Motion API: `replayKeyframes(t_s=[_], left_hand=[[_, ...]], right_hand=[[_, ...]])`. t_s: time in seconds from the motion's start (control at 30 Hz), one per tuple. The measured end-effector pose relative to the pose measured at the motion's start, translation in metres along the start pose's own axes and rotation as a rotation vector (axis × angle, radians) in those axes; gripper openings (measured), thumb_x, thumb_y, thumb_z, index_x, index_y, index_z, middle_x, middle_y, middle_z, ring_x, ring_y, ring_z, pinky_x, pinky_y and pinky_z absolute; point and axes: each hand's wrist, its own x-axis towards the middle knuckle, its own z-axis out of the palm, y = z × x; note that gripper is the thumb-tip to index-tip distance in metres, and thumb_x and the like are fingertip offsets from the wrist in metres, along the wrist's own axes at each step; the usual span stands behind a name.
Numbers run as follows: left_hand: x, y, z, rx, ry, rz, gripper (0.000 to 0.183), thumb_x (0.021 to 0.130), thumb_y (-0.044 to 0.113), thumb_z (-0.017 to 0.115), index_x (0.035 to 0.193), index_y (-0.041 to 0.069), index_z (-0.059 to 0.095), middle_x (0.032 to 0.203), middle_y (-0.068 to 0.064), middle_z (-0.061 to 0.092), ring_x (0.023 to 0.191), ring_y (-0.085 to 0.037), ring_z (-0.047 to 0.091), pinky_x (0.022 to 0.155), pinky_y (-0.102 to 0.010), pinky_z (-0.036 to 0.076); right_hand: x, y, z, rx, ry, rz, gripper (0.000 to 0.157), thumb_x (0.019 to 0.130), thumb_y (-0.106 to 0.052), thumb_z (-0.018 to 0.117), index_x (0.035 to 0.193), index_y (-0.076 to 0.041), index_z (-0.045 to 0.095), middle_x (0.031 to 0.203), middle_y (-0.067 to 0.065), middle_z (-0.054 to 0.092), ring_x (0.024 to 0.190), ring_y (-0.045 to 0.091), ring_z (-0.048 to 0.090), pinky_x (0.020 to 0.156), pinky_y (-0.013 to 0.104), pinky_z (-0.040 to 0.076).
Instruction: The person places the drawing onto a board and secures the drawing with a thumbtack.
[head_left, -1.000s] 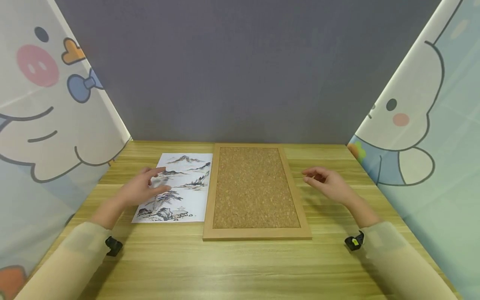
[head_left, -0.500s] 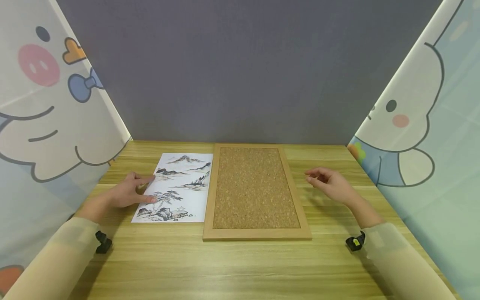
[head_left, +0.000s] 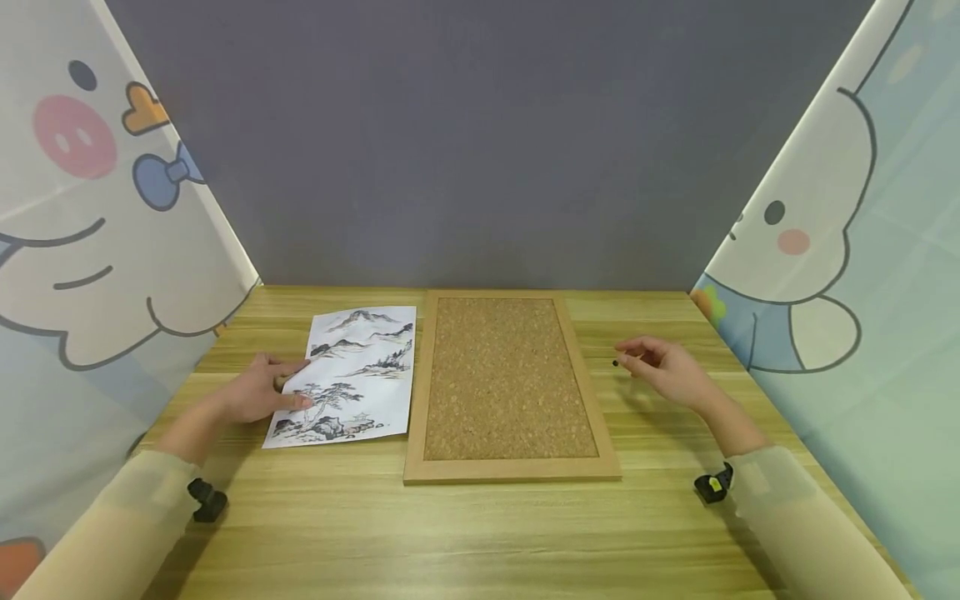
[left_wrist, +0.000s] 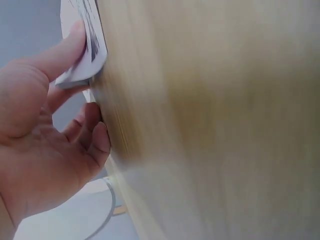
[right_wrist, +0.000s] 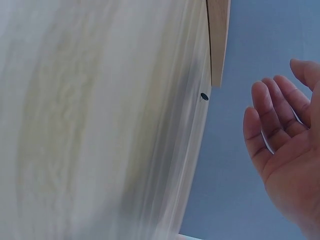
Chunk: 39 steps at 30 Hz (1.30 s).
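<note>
A white sheet of paper [head_left: 375, 379] printed with an ink landscape lies left of a wood-framed cork board [head_left: 510, 379]. My left hand [head_left: 258, 390] pinches the sheet's left edge, thumb on top. In the left wrist view the paper [left_wrist: 95, 57] bends up between thumb and fingers. To the right of the board, my right hand [head_left: 666, 371] hovers over the table with relaxed fingers, holding nothing. A small round black thing [head_left: 616, 362] lies by its fingertips; the same black thing [right_wrist: 204, 96] shows near the board's corner in the right wrist view. Its kind is unclear.
The wooden table [head_left: 480, 533] runs back to a dark grey panel [head_left: 480, 150]. Cartoon-printed cloth walls stand at the left [head_left: 97, 267] and right [head_left: 810, 233]. A black wrist camera [head_left: 207, 500] is strapped to the left sleeve, and another camera [head_left: 712, 485] to the right.
My left hand came down and left onto the sheet's left edge and gripped it. The sheet's right edge has drawn away from the board. The black thing has come into sight beside the right fingertips.
</note>
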Motion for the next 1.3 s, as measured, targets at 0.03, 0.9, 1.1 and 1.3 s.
replayKeyframes(t_s=[0.03, 0.9, 1.1, 1.3], left_hand=[[0.000, 0.002, 0.001, -0.003, 0.004, -0.004, 0.091, 0.099, 0.039, 0.083, 0.165, -0.006, 0.039, 0.150, -0.051, 0.025, 0.135, -0.066, 0.036, 0.109, -0.084, 0.036], [-0.001, -0.005, -0.010, -0.343, -0.042, -0.062, 0.054, 0.107, 0.013, 0.069, 0.153, -0.009, 0.055, 0.169, -0.044, 0.029, 0.149, -0.064, 0.041, 0.116, -0.064, 0.049], [-0.002, -0.006, -0.015, -0.328, 0.042, -0.087, 0.055, 0.108, 0.018, 0.070, 0.158, -0.001, 0.056, 0.165, -0.040, 0.042, 0.099, -0.020, 0.069, 0.077, -0.023, 0.056], [-0.002, -0.007, -0.022, -0.454, 0.181, -0.093, 0.061, 0.110, 0.029, 0.071, 0.163, 0.006, 0.052, 0.174, -0.026, 0.037, 0.120, 0.006, 0.052, 0.086, -0.009, 0.051]], right_hand=[[0.000, 0.000, 0.000, -0.001, 0.001, 0.002, 0.039, 0.113, -0.026, 0.065, 0.139, 0.003, 0.069, 0.114, 0.023, 0.078, 0.092, 0.023, 0.074, 0.075, 0.027, 0.059], [0.003, 0.019, -0.012, -0.014, 0.014, 0.054, 0.041, 0.114, -0.025, 0.061, 0.142, 0.004, 0.066, 0.124, 0.025, 0.076, 0.091, 0.019, 0.073, 0.076, 0.029, 0.060], [0.003, 0.024, -0.013, -0.030, 0.019, 0.075, 0.042, 0.114, -0.029, 0.062, 0.141, 0.002, 0.068, 0.115, 0.023, 0.076, 0.091, 0.021, 0.073, 0.074, 0.027, 0.058], [0.006, 0.025, -0.015, -0.035, 0.017, 0.082, 0.044, 0.114, -0.032, 0.061, 0.141, 0.002, 0.068, 0.110, 0.023, 0.075, 0.091, 0.025, 0.072, 0.072, 0.028, 0.056]])
